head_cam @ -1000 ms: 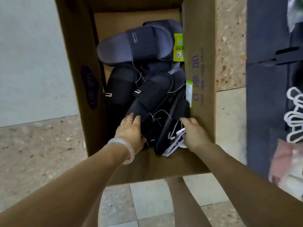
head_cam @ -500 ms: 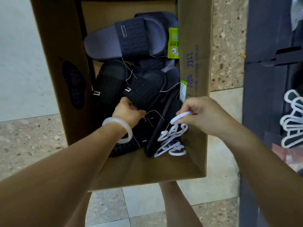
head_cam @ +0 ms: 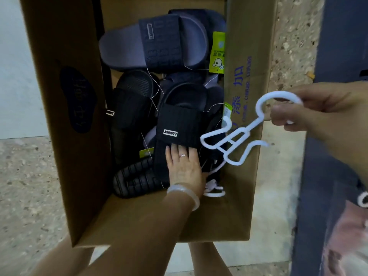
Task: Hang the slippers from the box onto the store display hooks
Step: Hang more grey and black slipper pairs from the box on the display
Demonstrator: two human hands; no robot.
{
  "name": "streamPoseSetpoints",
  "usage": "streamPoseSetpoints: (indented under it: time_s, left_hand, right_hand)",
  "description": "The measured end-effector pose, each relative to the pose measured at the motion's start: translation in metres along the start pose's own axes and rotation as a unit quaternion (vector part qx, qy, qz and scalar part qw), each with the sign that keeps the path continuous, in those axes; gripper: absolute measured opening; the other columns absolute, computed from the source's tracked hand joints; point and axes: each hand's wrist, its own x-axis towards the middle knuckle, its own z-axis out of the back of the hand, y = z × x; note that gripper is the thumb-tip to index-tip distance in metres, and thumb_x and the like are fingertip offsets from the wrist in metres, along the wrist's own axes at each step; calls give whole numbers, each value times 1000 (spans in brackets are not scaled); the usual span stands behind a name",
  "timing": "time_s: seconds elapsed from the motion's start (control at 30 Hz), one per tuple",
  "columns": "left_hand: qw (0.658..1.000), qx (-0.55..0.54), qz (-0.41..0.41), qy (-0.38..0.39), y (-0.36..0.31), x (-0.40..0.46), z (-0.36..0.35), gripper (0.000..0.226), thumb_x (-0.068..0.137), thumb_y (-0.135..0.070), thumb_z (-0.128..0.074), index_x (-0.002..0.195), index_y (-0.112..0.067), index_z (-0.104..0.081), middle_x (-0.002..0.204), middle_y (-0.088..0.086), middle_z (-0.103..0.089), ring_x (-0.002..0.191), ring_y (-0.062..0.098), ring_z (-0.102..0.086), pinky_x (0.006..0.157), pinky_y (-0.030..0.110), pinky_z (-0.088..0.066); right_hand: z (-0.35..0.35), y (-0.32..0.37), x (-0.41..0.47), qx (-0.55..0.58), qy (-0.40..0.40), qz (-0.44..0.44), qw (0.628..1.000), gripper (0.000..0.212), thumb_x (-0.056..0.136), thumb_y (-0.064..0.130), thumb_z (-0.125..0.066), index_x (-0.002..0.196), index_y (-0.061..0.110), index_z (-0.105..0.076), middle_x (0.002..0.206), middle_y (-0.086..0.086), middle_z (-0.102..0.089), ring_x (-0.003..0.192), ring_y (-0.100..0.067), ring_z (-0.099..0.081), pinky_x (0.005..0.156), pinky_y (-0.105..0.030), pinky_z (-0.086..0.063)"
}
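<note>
An open cardboard box [head_cam: 249,56] stands on the floor, filled with several dark slippers. A grey-blue slipper [head_cam: 155,42] lies at the far end, black ones nearer me. My left hand [head_cam: 185,168] is inside the box, fingers gripping the near end of a black slipper [head_cam: 179,120] with a white logo tag. My right hand [head_cam: 322,108] is raised over the box's right wall, pinching the hook of a white plastic hanger [head_cam: 235,140] that dangles free. More white hangers [head_cam: 214,188] lie at the box's near right corner.
A dark display panel [head_cam: 338,46] rises at the right, with a white hanger [head_cam: 363,199] and pink goods [head_cam: 346,246] at its lower edge. Speckled floor surrounds the box. My legs show below it. A pale wall lies at the left.
My right hand has lifted one white hanger out of the box and swung it right, clear of the box wall. My left hand shifted onto the black slipper with the logo tag.
</note>
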Motion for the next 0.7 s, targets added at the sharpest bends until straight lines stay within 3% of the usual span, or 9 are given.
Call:
streamPoseSetpoints:
  time_s: [0.07,0.13,0.2,0.3,0.4,0.5,0.6,0.7]
  left_hand:
    - [999,-13,17,-40,-10,15,-9,95,23,-41,-88,102,-1,-54,103,24,-65,101,45,-61,94,57,-36]
    - [995,-50,34,-83,-16,28,-13,87,22,-25,-85,100,-2,-53,103,26,-63,103,46,-58,96,58,-32]
    - [985,-103,43,-129,-18,34,-20,72,29,-11,-75,99,0,-58,103,29,-60,109,44,-49,98,59,-28]
    - [966,-182,45,-179,-11,36,-16,55,40,-5,-53,93,5,-65,104,35,-56,111,39,-32,101,60,-22]
    - [946,-232,38,-224,6,34,4,38,51,0,-59,89,-1,-66,115,35,-51,112,54,-42,98,69,-30]
    - [927,-270,42,-256,26,27,34,32,67,-15,-60,99,-19,-59,124,27,-48,116,46,-42,100,53,-35]
    - [896,-316,153,-270,40,30,72,24,73,-11,-59,94,-3,-66,116,24,-50,110,41,-42,95,35,-36]
    - [864,-368,284,-194,48,53,89,16,82,-6,-55,94,4,-61,110,20,-53,103,35,-50,80,29,-35]
  right_hand:
    - [6,-7,4,7,-13,16,1000,7,74,36,-73,80,37,-69,73,7,-72,67,-11,-69,57,-19,-56]
    - [9,-14,9,23,-28,22,999,4,75,37,-71,76,41,-70,68,12,-71,66,-8,-69,57,-13,-52]
    - [9,-20,12,33,-37,25,998,12,80,30,-66,76,41,-69,67,14,-70,66,-6,-69,56,-11,-51]
    - [6,-20,13,35,-47,29,998,6,80,34,-63,78,38,-67,66,13,-70,64,-7,-69,55,-12,-51]
    - [2,-10,6,52,-60,32,996,7,83,30,-61,82,35,-65,66,12,-70,64,-9,-69,56,-14,-51]
    - [1,9,-1,95,-70,28,993,4,84,29,-64,81,32,-64,66,10,-70,64,-10,-69,56,-14,-52]
    - [-1,30,-3,143,-83,2,986,10,78,35,-58,81,27,-64,66,8,-70,64,-10,-69,56,-14,-53]
    - [-13,37,3,147,-74,-22,986,12,88,17,-57,80,21,-65,62,8,-70,62,-9,-69,56,-16,-55]
